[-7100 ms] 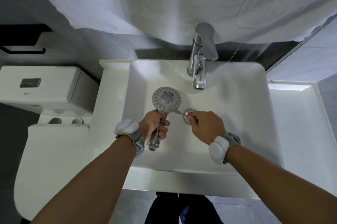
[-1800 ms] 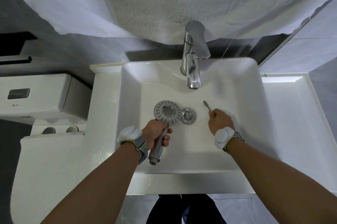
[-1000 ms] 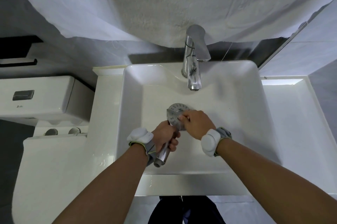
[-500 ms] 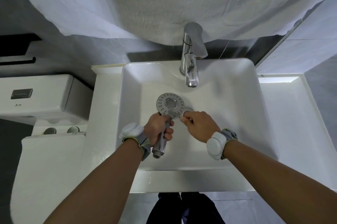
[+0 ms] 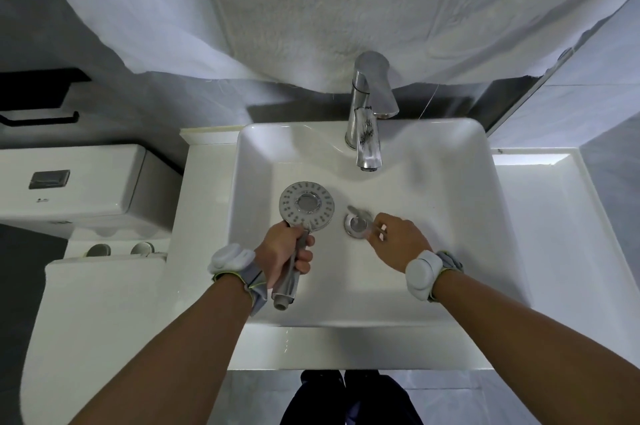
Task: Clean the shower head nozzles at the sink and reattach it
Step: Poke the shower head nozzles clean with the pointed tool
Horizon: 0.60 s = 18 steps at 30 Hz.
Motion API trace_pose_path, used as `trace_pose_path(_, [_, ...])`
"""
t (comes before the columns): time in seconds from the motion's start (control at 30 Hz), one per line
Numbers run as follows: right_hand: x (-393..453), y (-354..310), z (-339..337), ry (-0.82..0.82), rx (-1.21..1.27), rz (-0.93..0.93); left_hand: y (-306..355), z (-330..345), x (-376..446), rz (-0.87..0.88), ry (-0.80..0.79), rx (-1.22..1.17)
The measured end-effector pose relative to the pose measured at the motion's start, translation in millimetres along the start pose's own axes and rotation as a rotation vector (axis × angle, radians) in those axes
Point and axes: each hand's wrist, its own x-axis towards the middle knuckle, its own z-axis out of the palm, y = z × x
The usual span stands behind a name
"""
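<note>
A chrome shower head (image 5: pixel 307 205) with a round nozzle face turned up is held over the left part of the white sink basin (image 5: pixel 433 175). My left hand (image 5: pixel 287 249) grips its handle, whose open end points toward me. My right hand (image 5: pixel 396 239) pinches a small brush (image 5: pixel 360 215), blurred, its tip over the drain (image 5: pixel 356 225). The brush is apart from the nozzle face, a little to its right.
A chrome faucet (image 5: pixel 369 119) stands at the back of the basin, no water running. A toilet cistern (image 5: pixel 79 182) and lid lie to the left, a white counter (image 5: pixel 554 216) to the right. White cloth (image 5: pixel 346 9) hangs above.
My right hand has drawn the brush off the nozzle face to the right, over the drain. The shower head has shifted left, its whole face now uncovered.
</note>
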Motion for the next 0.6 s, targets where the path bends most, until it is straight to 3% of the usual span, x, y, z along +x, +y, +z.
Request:
trace_pose_path(0.1, [22.7, -3.1, 7.3, 0.034, -0.057, 0.116, -5.7, 1.9, 2.3, 0.031, 0.034, 0.027])
trace_pose_path(0.37, [64.2, -5.1, 21.4, -0.067, -0.117, 0.246, -13.4, 6.3, 8.3, 0.053, 0.075, 0.101])
trace_pose_path(0.6, [63.6, -9.8, 34.4, -0.02, -0.236, 0.222, -11.2, 17.0, 13.0, 0.044, 0.048, 0.11])
